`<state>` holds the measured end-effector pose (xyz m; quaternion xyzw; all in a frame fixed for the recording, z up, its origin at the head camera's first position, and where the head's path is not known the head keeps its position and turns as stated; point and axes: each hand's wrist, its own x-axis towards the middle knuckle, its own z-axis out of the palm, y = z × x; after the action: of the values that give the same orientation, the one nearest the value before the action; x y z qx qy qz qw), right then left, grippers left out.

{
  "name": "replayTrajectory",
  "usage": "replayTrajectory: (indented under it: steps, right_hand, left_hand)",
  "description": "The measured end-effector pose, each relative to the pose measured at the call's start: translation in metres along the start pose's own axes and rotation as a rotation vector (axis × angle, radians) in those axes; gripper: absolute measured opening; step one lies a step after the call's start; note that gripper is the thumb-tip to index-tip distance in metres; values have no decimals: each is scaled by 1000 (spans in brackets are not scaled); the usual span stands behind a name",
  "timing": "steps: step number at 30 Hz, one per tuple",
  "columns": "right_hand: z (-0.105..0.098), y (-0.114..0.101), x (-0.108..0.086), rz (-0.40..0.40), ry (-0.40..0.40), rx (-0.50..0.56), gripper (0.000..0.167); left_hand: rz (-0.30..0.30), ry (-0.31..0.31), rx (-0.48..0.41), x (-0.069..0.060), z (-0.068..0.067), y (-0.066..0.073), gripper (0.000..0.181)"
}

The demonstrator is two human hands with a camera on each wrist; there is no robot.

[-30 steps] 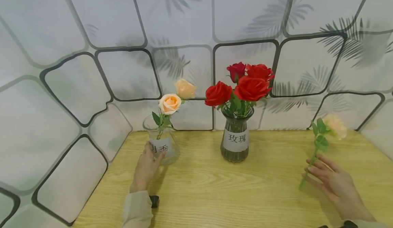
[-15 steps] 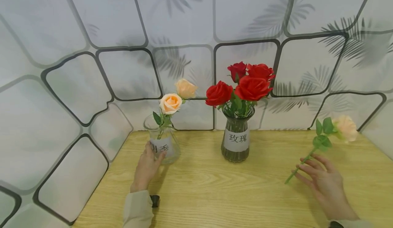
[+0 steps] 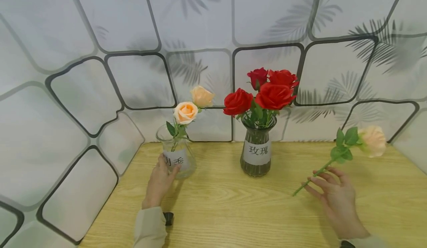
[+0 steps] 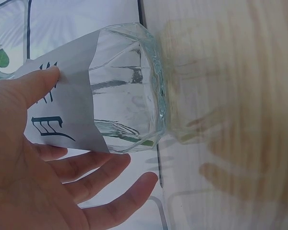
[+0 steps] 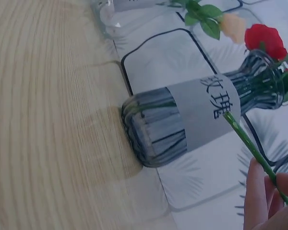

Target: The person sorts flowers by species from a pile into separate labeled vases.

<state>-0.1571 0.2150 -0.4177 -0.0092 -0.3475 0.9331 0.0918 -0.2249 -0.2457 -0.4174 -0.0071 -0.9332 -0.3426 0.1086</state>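
Note:
My left hand (image 3: 158,183) holds a clear glass vase (image 3: 186,166) on the table. Its thumb lies on the white label (image 4: 72,105), and the other fingers reach round the side. Two peach roses (image 3: 185,112) lean to the right out of this vase. In my right hand (image 3: 337,199) the green stem (image 5: 252,146) of another peach rose (image 3: 371,141) is pinched between thumb and fingers. That rose lies aslant in the air, bloom to the upper right and stem end to the lower left. The dark ribbed vase (image 3: 255,168) stands between my hands, holding several red roses (image 3: 275,95).
A pale wood-grain table (image 3: 227,211) lies under everything. Behind it rises a wall (image 3: 200,22) with dark curved outlines and leaf prints, which turns a corner at the left. The ribbed vase bears a white label (image 3: 256,152).
My right hand has moved left with the peach rose, and the stem has tipped from steep to slanting, its lower end swinging left. The left hand and both vases stay put.

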Motion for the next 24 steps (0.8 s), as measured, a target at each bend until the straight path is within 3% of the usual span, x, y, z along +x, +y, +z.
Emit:
replayTrajectory:
  steps: [6, 15, 24]
  right_hand:
    - [21, 12, -1, -14, 32, -12, 45]
    - [52, 27, 0, -17, 174, -66, 46]
    - [82, 46, -1, -8, 188, -87, 45]
  left_hand:
    - [7, 6, 6, 0, 0, -1, 80]
    - [-1, 2, -2, 2, 2, -2, 81]
    - [-4, -6, -2, 0, 2, -3, 80]
